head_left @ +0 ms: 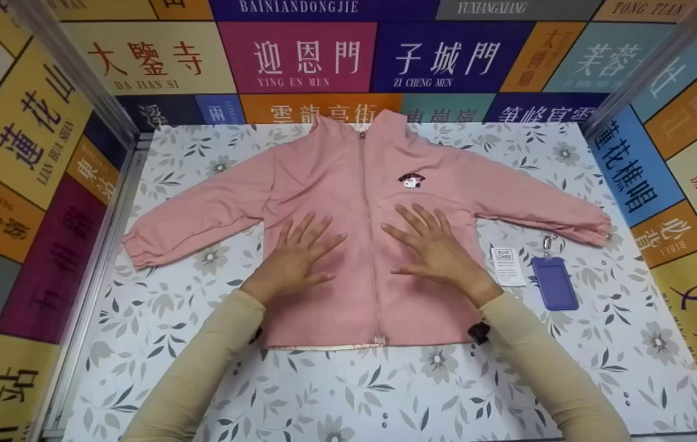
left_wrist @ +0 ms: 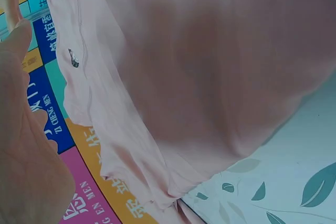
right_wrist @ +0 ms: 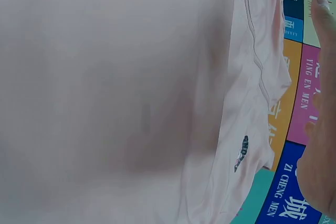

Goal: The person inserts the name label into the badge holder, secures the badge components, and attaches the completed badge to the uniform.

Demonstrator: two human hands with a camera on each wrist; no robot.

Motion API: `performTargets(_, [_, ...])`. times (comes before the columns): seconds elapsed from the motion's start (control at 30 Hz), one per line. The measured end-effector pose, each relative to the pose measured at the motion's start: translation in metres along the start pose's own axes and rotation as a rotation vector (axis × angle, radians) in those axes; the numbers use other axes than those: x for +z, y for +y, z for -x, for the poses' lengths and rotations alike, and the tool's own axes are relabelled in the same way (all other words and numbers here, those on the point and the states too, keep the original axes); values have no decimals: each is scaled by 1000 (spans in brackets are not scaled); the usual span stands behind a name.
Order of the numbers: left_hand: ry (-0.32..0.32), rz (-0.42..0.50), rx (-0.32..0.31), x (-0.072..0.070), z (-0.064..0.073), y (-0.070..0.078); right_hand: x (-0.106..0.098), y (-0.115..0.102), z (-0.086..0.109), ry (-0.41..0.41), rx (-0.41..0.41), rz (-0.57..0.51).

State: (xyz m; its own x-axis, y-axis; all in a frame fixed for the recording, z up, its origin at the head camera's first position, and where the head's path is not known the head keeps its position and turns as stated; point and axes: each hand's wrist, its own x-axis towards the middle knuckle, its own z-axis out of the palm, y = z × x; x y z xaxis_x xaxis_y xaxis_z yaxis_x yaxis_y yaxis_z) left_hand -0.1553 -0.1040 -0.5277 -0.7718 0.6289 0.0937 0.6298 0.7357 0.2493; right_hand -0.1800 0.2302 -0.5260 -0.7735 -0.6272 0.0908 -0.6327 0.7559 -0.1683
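A pink zip-up jacket [head_left: 323, 178] lies spread flat on the table, front side up, collar toward the back wall and both sleeves stretched outward. Its zipper [head_left: 368, 209] runs closed down the middle, and a small dark-and-white emblem [head_left: 411, 180] sits on the chest. My left hand [head_left: 293, 258], fingers spread, is over the left half of the body. Over the other half, below the emblem, is my right hand [head_left: 431, 248], also with spread fingers. Both wrist views show the palms above the pink cloth, their shadows falling on it. Neither hand grips anything.
Right of the jacket, below its sleeve, lie a white printed card [head_left: 508, 267] and a purple badge holder [head_left: 555, 283] with a metal clip. The table [head_left: 336, 399] has a white floral covering. Colourful panels [head_left: 305, 58] with lettering wall in the back and both sides.
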Motion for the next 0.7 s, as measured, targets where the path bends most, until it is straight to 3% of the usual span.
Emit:
performTargets(0.17, [0, 6, -4, 0, 1, 1, -1, 1, 1, 12, -7, 6])
performTargets(0.4, [-16, 97, -34, -1, 0, 5, -4, 5, 6, 43, -4, -30])
performTargets(0.57, [-38, 172, -44, 0, -8, 10, -11, 11, 16, 84, 22, -60])
performTargets(0.7, [-13, 213, -31, 2, -19, 15, -16, 18, 26, 123, 57, -92])
